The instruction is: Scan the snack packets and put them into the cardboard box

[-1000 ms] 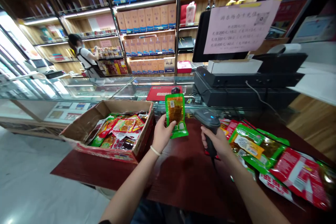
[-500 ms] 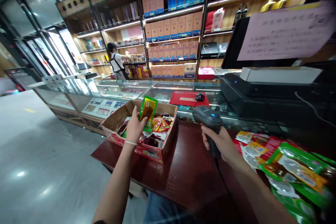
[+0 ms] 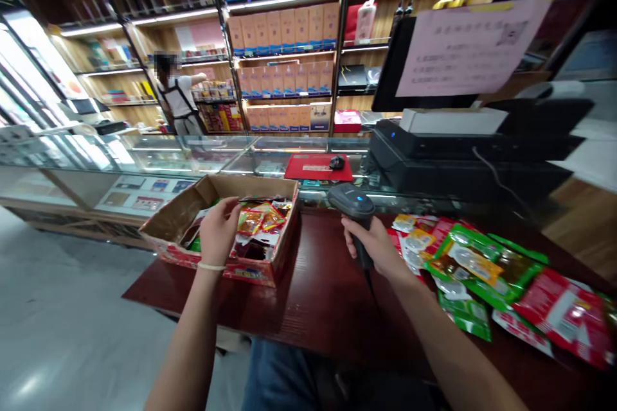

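My left hand, closed in a pinch, is over the open cardboard box. A thin dark strip at its fingertips looks like a snack packet seen edge-on. Below it, the box holds several small red, yellow and dark packets. My right hand is wrapped round the handle of a black barcode scanner, raised above the table with a blue light on top. The scanner's head faces left, toward the box, and its cord hangs down.
Green and red snack packets lie in a pile on the dark red table at right. Behind stand a glass counter, a mouse on a red mat, and a monitor bearing a paper sheet. A person is at the shelves.
The green-and-yellow packet, upright in my left hand before, now appears turned edge-on. The view has shifted right, showing more of the packet pile. My right hand still grips the scanner.
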